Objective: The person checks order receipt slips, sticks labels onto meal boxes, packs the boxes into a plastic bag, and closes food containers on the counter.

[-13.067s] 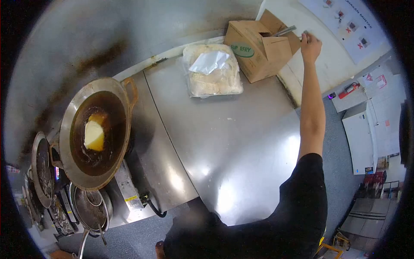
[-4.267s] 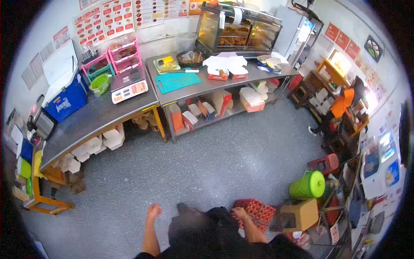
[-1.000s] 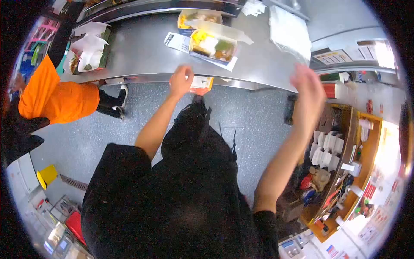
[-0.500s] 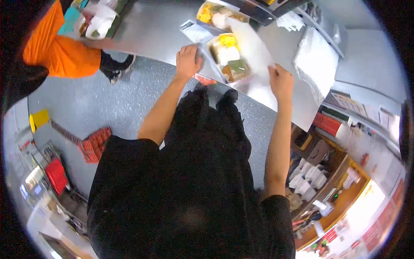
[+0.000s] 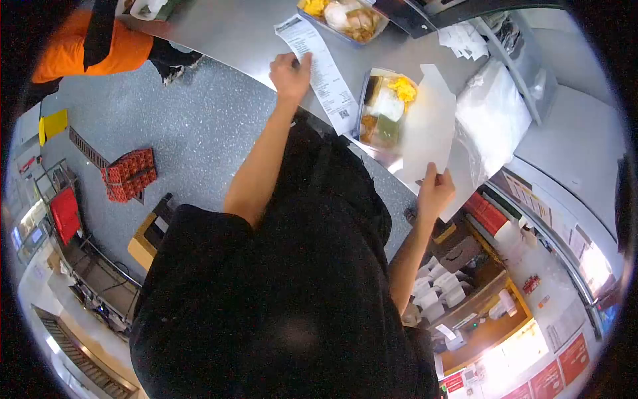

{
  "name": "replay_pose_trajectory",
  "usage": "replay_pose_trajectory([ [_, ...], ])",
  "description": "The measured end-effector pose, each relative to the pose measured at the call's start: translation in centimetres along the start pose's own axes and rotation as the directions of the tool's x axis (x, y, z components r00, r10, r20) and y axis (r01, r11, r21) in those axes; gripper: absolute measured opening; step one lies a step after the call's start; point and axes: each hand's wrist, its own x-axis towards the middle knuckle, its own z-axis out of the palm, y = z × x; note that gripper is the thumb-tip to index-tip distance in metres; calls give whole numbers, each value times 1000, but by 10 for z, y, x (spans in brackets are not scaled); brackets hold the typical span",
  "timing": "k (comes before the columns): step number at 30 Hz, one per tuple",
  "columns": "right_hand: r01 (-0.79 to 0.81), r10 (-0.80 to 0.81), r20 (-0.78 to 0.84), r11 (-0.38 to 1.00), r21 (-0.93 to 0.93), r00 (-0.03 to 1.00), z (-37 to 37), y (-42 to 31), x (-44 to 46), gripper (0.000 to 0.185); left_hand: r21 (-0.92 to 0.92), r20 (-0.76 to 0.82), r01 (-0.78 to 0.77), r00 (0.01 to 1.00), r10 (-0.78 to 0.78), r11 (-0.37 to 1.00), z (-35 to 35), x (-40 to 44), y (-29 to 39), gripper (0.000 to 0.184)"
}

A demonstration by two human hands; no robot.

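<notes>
My right hand (image 5: 436,191) pinches the edge of the raised white lid (image 5: 428,120) of an open food box. Inside that box (image 5: 387,106) lie rice, yellow pieces, a green leaf and brown food. My left hand (image 5: 290,74) rests at the counter's front edge, its fingers curled over the side of a long printed receipt (image 5: 325,76); whether it grips the paper is hard to tell. The receipt lies left of the box, reaching near its corner. A second open food box (image 5: 344,18) stands farther back.
A metal counter (image 5: 232,36) runs across the top. Clear plastic bags (image 5: 493,113) lie right of the lid. A person in orange (image 5: 119,50) stands at the upper left. Red crates (image 5: 129,174) sit on the floor; a wooden shelf (image 5: 485,332) is at the lower right.
The near box has moved right, away from the receipt and the other box. My right hand has come lower with the lid. The receipt now shows at full length beside my left hand.
</notes>
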Motion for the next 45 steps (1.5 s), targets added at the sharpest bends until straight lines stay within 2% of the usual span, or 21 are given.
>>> replay_pose_trajectory([
  [3, 58, -64, 76, 996, 73, 995, -7, 18, 12, 23, 233, -61, -222, 968, 242, 947, -8, 14, -19, 40],
  [6, -54, 6, 207, 972, 229, 978, -6, 10, 14, 28, 259, -154, -319, 918, 365, 912, -23, 45, -21, 44],
  [9, -97, 32, 306, 975, 198, 952, -4, 1, 13, 30, 283, 186, -335, 938, 291, 899, -49, 72, -17, 99],
  [10, -160, 73, 340, 959, 234, 938, 0, 0, 12, 32, 429, 184, -491, 869, 459, 758, -37, 86, -45, 103],
  [13, -246, 145, 404, 946, 211, 903, 8, -10, 6, 33, 292, 39, -457, 884, 467, 840, -43, 96, -39, 109],
  [17, -282, 174, 440, 940, 192, 881, 20, -21, -5, 34, 241, 25, -476, 874, 485, 846, -51, 104, -35, 112],
  [20, -305, 187, 473, 934, 187, 861, 29, -38, -8, 34, 203, 51, -550, 832, 552, 810, -51, 112, -40, 101],
  [22, -311, 166, 504, 925, 219, 848, 30, -42, -18, 35, 287, 103, -603, 792, 601, 744, -54, 120, -45, 92],
  [25, -233, 47, 440, 896, 379, 897, 28, -13, -34, 34, 295, 146, -645, 759, 634, 705, -59, 124, -47, 83],
  [26, -340, 149, 490, 880, 330, 859, 25, 10, -37, 35, 280, 149, -654, 753, 641, 703, -60, 124, -46, 80],
  [29, -605, 420, 590, 782, 151, 690, 15, 84, -50, 44, 349, 196, -619, 782, 591, 703, -62, 124, -41, 80],
  [31, -768, 614, 498, 612, 188, 612, 29, 129, -60, 44, 338, 204, -603, 796, 570, 722, -62, 125, -40, 80],
  [32, -799, 603, 525, 438, 412, 601, 37, 153, -66, 44, 329, 210, -596, 802, 559, 732, -62, 124, -39, 80],
  [34, -682, 545, 572, 1, 731, 614, 57, 184, -62, 45, 306, 219, -592, 806, 550, 746, -64, 125, -36, 80],
  [37, -395, 578, 471, -262, 880, 666, 78, 147, -42, 44, 312, 236, -579, 816, 529, 754, -65, 124, -39, 81],
  [40, -342, 665, 356, -158, 926, 657, 78, 148, -24, 65, 329, 247, -573, 819, 518, 751, -63, 124, -41, 82],
  [43, -355, 669, 433, -261, 898, 604, 68, 140, -29, 57, 327, 275, -545, 836, 474, 772, -64, 126, -40, 83],
  [45, -350, 699, 389, -207, 913, 600, 56, 145, -42, 52, 323, 289, -529, 845, 450, 785, -66, 127, -38, 83],
])
